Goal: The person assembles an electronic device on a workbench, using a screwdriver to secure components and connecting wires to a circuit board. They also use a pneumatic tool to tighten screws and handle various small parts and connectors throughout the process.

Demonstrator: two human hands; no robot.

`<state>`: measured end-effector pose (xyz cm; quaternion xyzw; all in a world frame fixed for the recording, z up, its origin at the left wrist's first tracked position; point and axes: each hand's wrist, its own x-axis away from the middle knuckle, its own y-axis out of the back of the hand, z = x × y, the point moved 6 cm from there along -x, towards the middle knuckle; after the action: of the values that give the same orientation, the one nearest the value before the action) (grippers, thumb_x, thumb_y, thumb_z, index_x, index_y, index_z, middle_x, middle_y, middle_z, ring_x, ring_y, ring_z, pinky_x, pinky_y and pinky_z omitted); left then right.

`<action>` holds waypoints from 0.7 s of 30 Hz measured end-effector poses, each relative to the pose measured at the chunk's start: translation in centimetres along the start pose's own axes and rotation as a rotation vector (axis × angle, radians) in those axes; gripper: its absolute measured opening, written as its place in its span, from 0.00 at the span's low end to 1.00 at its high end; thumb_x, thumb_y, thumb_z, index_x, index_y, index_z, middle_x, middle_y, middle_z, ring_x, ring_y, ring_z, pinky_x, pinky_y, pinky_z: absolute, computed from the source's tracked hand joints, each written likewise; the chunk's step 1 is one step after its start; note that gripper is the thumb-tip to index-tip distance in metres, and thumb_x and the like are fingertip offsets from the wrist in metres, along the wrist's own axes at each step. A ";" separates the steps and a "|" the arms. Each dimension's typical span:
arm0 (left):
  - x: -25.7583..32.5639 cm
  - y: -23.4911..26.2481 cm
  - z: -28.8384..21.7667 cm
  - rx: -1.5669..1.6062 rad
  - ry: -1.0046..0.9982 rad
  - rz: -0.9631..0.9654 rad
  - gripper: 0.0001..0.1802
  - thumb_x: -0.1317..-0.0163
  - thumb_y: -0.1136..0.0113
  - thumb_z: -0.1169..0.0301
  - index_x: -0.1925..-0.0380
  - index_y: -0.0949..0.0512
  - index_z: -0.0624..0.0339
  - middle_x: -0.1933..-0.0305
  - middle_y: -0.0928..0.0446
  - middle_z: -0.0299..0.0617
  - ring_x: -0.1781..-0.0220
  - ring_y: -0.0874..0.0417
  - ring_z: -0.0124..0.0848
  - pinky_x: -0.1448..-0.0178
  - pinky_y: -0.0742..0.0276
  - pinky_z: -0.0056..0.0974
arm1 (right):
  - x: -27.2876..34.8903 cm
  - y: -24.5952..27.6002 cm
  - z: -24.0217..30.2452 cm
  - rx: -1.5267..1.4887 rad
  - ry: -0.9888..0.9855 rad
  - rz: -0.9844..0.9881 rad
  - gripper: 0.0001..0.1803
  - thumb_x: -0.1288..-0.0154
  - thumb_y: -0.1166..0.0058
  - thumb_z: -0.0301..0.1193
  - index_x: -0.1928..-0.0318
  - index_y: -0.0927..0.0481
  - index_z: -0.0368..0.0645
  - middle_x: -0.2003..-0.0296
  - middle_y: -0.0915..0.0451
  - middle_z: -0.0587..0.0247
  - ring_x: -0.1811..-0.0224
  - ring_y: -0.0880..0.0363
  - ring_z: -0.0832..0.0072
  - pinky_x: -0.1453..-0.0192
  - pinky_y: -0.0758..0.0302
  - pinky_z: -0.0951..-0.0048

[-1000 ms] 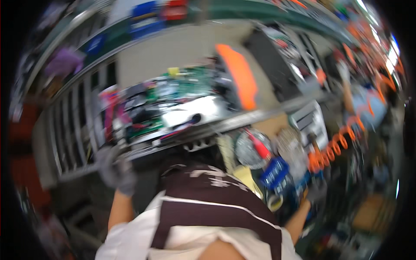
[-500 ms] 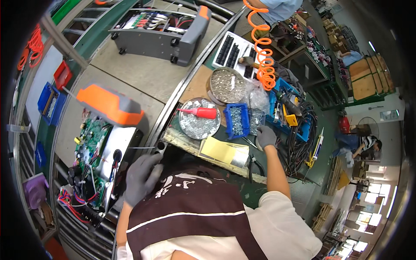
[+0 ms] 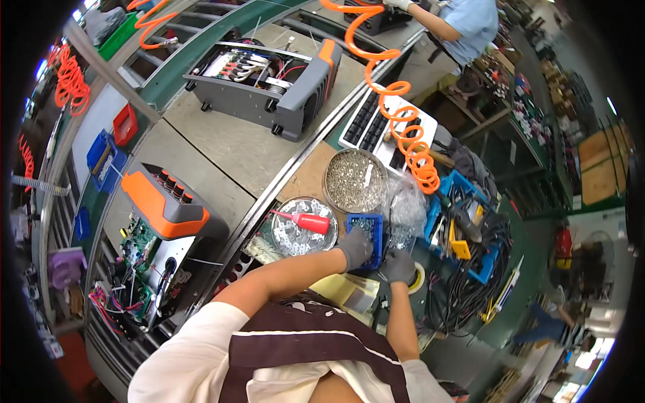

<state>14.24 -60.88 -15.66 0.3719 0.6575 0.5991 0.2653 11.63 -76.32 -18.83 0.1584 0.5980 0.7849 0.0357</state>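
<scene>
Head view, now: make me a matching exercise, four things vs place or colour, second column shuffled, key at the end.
Things
1. Left hand
2. Red squeeze bottle
3. Coiled hose
4. Tape roll

Place or colour
A. Just to the right of the right hand
B. At the blue bin
C. Orange
D. Lying on the round dish

Pairs: 1-B, 2-D, 3-C, 4-A

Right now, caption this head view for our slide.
Gloved left hand at a blue parts bin, gloved right hand beside it.
</scene>
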 end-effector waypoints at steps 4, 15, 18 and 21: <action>-2.0 -1.5 -0.3 0.048 0.029 0.141 0.06 0.47 0.46 0.70 0.74 0.19 0.53 0.72 0.18 0.41 0.67 0.17 0.36 0.66 0.27 0.42 | 0.9 2.2 -0.1 -0.191 -0.037 -0.125 0.10 0.48 0.41 0.37 0.66 0.16 0.48 0.66 0.18 0.55 0.61 0.20 0.56 0.57 0.26 0.61; -1.7 -2.6 0.0 0.236 -0.056 0.039 0.06 0.49 0.46 0.72 0.78 0.19 0.58 0.73 0.19 0.47 0.68 0.16 0.42 0.66 0.22 0.45 | -0.1 1.7 -3.7 -1.290 -0.379 0.037 0.12 0.41 0.42 0.26 0.57 0.19 0.35 0.71 0.19 0.62 0.77 0.25 0.79 0.75 0.31 0.78; -1.6 -2.3 0.3 0.243 -0.040 0.036 0.07 0.49 0.46 0.72 0.78 0.19 0.58 0.73 0.19 0.46 0.68 0.16 0.42 0.66 0.22 0.45 | 0.0 2.1 -3.6 -1.427 -0.322 0.078 0.13 0.41 0.42 0.24 0.55 0.20 0.33 0.72 0.20 0.62 0.78 0.27 0.81 0.76 0.32 0.79; -1.6 -0.7 -0.3 0.139 0.013 0.196 0.08 0.47 0.46 0.71 0.74 0.17 0.56 0.70 0.18 0.45 0.67 0.16 0.40 0.66 0.23 0.43 | 0.4 2.5 -3.3 -1.474 -0.332 0.096 0.14 0.41 0.42 0.23 0.54 0.21 0.32 0.72 0.21 0.62 0.78 0.27 0.80 0.76 0.32 0.79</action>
<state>14.82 -62.31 -16.42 0.4483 0.6595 0.5775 0.1748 10.66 -80.01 -17.16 0.2356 -0.1023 0.9481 0.1876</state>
